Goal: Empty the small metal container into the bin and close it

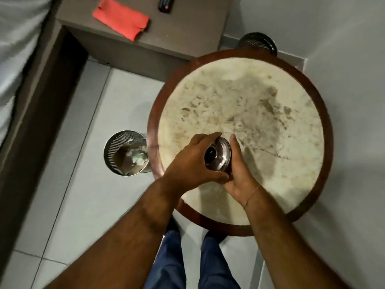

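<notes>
A small round metal container (218,156) with a shiny lid and a dark knob sits over the near left part of the round marble table (270,113). My left hand (191,161) wraps around its left side, fingers curled over the lid's rim. My right hand (239,176) cups it from the right and below. On the floor just left of the table stands a perforated metal bin (116,151), holding crumpled pale waste (139,158).
A grey bedside cabinet (187,28) at the top carries a red cloth (120,18) and a black remote (165,4). A second dark mesh bin (258,41) stands behind the table. A bed edge (18,49) runs along the left; the wall is on the right.
</notes>
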Demonstrator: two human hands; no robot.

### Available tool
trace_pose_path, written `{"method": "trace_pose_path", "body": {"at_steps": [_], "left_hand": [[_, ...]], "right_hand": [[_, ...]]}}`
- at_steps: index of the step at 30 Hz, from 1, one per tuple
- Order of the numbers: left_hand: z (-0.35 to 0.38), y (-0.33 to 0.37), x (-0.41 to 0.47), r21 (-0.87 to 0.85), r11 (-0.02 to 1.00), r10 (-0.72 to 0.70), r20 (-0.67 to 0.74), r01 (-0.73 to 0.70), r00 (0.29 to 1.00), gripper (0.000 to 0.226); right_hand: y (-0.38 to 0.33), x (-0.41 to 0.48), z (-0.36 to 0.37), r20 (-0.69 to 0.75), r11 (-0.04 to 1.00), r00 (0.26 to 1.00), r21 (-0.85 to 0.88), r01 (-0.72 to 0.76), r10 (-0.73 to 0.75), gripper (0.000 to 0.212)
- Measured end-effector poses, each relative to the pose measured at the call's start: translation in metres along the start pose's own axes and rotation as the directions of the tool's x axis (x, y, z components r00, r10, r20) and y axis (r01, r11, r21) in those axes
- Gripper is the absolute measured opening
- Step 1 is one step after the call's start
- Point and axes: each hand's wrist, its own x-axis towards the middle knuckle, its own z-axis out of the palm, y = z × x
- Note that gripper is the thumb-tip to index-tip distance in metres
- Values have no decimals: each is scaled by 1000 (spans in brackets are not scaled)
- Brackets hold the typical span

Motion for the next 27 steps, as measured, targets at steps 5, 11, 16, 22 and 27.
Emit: {"method": "trace_pose_path", "body": {"at_steps": [5,11,16,22,27], "left_hand": [[39,30,31,161,987,-6,42,-1,999,118],[80,49,64,527,849,19,-69,20,997,103],[102,48,85,701,713,59,-78,13,995,103],[109,37,79,692,720,76,-143,44,987,127],[93,46,60,670,737,20,-152,88,988,132]], "right_hand": [[-16,-5,-52,-135,998,990,-55,27,-35,67],[-30,-5,-112,-397,979,896,-62,192,-201,56],[-30,-6,-141,-431,965,865,-70,252,-257,52],[-22,-5,-148,-392,917,831,-229,327,-394,36],[-34,-17,-132,-307,750,727,-515,415,-614,22]]}}
